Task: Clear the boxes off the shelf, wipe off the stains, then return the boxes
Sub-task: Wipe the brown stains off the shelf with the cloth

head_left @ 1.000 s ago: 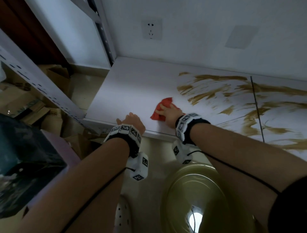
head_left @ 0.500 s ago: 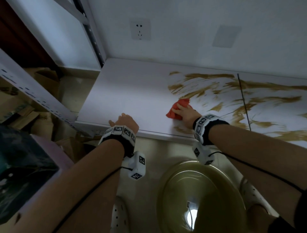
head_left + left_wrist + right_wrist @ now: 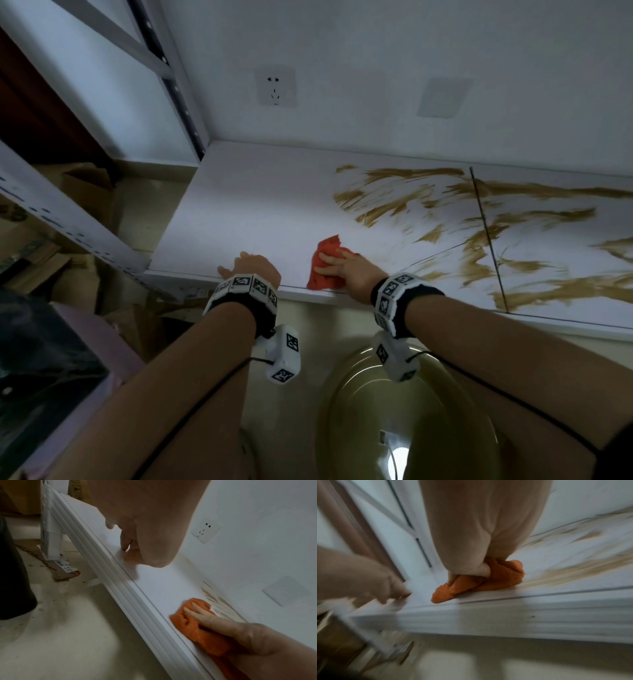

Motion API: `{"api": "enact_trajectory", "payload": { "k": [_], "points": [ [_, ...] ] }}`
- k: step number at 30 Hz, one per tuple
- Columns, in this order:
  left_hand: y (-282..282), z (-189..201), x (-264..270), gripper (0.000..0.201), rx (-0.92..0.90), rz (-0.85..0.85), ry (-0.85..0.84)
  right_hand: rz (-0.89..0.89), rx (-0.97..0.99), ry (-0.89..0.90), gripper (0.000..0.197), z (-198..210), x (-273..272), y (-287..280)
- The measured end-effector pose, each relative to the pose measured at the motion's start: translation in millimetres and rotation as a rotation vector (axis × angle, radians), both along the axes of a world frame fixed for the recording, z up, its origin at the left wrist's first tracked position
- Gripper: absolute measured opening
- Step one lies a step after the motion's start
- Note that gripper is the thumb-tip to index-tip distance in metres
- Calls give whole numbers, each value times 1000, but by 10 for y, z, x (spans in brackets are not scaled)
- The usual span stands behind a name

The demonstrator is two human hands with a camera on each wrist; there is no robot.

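Note:
The white shelf [image 3: 257, 205] carries no boxes. Brown smeared stains [image 3: 394, 202] cover its middle and right. My right hand [image 3: 346, 267] presses an orange-red cloth [image 3: 320, 279] flat onto the shelf at its front edge, just left of the stains. In the left wrist view its fingers [image 3: 195, 608] lie straight over the cloth [image 3: 188, 623]. The right wrist view is blurred and shows the bunched cloth [image 3: 505, 577] under the palm. My left hand [image 3: 250, 265] rests on the front edge to the left, holding nothing, fingertips [image 3: 125, 547] on the surface. Cardboard boxes [image 3: 85, 185] lie on the floor at left.
A wall socket [image 3: 275, 85] and a blank plate [image 3: 442, 97] sit on the wall behind the shelf. The rack's upright [image 3: 181, 102] stands at the shelf's left end. A round olive basin [image 3: 404, 418] is on the floor below my right arm.
My right hand has drawn the cloth back from the edge of the stains, leftward and toward the shelf's front edge. The left hand has stayed on the edge.

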State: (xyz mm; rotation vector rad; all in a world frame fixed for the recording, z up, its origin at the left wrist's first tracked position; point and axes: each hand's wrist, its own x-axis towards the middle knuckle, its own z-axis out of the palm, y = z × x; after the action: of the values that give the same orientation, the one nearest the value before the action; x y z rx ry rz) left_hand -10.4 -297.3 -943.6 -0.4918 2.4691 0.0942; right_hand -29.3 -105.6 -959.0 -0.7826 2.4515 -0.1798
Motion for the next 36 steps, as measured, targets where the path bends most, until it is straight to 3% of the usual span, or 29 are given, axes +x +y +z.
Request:
{"api": "enact_trajectory", "payload": {
  "k": [7,11,15,19,24,29,32,36],
  "points": [
    [-70,-95,0,55,-26,-21,-59,-302,126,-40,70,67,-229,320],
    [-55,-98,-41,54,-21,13,-30,-193,200,-63,75,152,-176,72],
    [-28,-57,-11,47,-9,23,20,-69,125,-77,72,136,-31,-213],
    [4,-3,-1,43,22,4,64,25,80,-71,68,58,157,-64],
    [169,90,-14,42,113,-212,179,-174,64,6,67,3,199,480],
    [368,-33,57,30,134,-295,121,-407,222,-58,74,88,108,764],
    [390,-47,58,23,96,-314,95,-409,235,-58,76,82,143,642],
    [461,2,22,18,28,-262,121,-257,196,-30,75,68,100,336]
  ]
}}
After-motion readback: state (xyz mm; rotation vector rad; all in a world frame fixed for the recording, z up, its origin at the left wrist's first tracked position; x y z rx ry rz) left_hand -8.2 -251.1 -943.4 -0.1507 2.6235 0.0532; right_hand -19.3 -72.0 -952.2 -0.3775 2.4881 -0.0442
